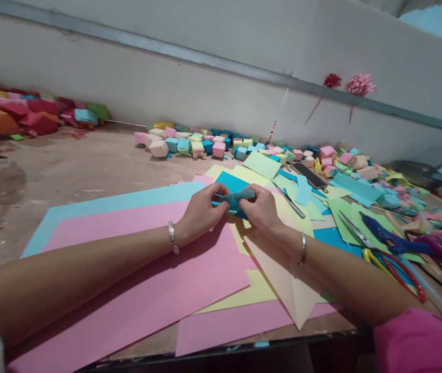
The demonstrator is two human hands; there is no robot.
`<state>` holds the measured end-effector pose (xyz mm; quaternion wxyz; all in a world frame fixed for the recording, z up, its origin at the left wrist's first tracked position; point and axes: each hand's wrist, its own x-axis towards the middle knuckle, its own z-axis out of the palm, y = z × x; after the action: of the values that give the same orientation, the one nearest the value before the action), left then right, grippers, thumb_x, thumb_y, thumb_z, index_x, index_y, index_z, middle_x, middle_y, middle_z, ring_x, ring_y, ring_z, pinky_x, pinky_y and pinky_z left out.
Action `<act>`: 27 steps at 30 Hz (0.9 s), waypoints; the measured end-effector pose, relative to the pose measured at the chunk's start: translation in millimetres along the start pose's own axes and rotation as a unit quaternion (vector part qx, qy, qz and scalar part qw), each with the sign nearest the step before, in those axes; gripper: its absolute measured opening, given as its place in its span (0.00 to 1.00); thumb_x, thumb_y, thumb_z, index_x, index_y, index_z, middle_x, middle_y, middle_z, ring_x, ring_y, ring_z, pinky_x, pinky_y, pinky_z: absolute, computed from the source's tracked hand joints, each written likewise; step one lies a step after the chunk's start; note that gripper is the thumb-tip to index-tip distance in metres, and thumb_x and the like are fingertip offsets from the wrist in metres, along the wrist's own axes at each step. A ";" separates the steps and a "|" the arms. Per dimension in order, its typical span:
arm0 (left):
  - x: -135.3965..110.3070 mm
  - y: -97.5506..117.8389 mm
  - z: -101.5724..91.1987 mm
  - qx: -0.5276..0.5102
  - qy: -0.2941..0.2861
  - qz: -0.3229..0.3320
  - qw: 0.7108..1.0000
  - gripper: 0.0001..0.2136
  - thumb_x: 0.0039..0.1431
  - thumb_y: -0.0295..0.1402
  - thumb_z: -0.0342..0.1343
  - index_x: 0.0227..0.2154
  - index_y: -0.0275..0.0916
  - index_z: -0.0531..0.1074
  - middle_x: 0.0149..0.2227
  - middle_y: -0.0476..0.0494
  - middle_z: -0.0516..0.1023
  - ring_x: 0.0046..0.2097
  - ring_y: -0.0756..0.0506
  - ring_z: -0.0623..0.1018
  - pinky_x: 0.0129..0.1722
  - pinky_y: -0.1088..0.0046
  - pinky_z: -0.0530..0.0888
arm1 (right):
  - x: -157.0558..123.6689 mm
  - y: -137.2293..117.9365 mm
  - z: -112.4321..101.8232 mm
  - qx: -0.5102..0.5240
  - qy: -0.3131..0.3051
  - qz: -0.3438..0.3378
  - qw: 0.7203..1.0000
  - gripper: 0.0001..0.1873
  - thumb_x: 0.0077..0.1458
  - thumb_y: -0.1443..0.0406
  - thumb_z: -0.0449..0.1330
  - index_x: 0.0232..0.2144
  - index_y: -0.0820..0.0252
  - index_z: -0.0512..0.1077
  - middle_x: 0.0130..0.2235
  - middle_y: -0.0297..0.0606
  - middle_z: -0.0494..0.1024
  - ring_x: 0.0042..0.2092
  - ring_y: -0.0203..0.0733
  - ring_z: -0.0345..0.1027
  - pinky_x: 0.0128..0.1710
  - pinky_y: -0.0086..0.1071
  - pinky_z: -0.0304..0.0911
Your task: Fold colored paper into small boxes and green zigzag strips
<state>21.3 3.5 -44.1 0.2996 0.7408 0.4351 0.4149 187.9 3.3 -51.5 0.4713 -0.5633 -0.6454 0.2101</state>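
papercraft workshop, by the scissors (369,245), coloured sheets (158,300), paper blocks (218,150)

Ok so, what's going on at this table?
A person is holding a small piece of blue paper between both hands, the fingers of the left hand and right hand pinching its two ends. It is held above loose coloured sheets, including a large pink sheet. Many small coloured paper shapes sit near the wall, and open scissors lie by the right forearm.
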 end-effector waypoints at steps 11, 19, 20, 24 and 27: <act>-2.1 1.0 2.1 -0.038 -0.019 0.059 0.997 0.17 0.43 0.20 0.52 0.38 0.38 0.74 0.44 0.43 0.74 0.44 0.47 0.77 0.45 0.68 0.79 | 3.1 3.6 -1.8 0.043 0.033 -0.008 0.998 0.15 0.43 0.66 0.55 0.37 0.58 0.68 0.29 0.31 0.72 0.27 0.36 0.63 0.29 0.31 0.60; 2.6 -7.4 -0.1 0.020 -0.007 0.037 0.999 0.15 0.51 0.23 0.53 0.40 0.39 0.76 0.44 0.42 0.75 0.44 0.46 0.77 0.46 0.65 0.77 | 4.6 7.8 -2.4 0.032 -0.020 -0.079 0.996 0.11 0.45 0.67 0.55 0.35 0.57 0.66 0.32 0.32 0.72 0.31 0.37 0.66 0.32 0.30 0.62; 3.2 -8.0 -0.2 0.020 -0.005 0.030 0.999 0.14 0.50 0.24 0.54 0.40 0.39 0.76 0.43 0.43 0.75 0.42 0.46 0.78 0.46 0.65 0.77 | 3.6 7.1 -2.5 0.019 -0.030 -0.095 0.995 0.10 0.46 0.67 0.55 0.34 0.57 0.66 0.32 0.32 0.72 0.31 0.37 0.66 0.32 0.30 0.62; 4.2 -8.0 0.0 -0.032 -0.003 0.010 0.999 0.11 0.48 0.25 0.58 0.36 0.38 0.74 0.39 0.45 0.75 0.40 0.46 0.78 0.44 0.64 0.78 | 0.8 3.0 -4.2 -0.017 -0.038 -0.138 0.990 0.06 0.47 0.68 0.55 0.32 0.58 0.68 0.33 0.34 0.72 0.32 0.37 0.65 0.35 0.31 0.63; 3.8 -4.3 -0.6 -0.118 -0.029 -0.009 0.993 0.10 0.47 0.29 0.61 0.34 0.37 0.72 0.36 0.46 0.76 0.39 0.46 0.79 0.40 0.65 0.79 | 0.7 1.7 -5.8 0.004 -0.022 -0.145 0.989 0.05 0.48 0.68 0.56 0.30 0.58 0.70 0.33 0.34 0.75 0.33 0.37 0.67 0.34 0.30 0.63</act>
<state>20.1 8.8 -45.9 0.4005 0.7083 0.3808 0.4391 193.8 3.0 -49.9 0.4849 -0.4574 -0.7292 0.1546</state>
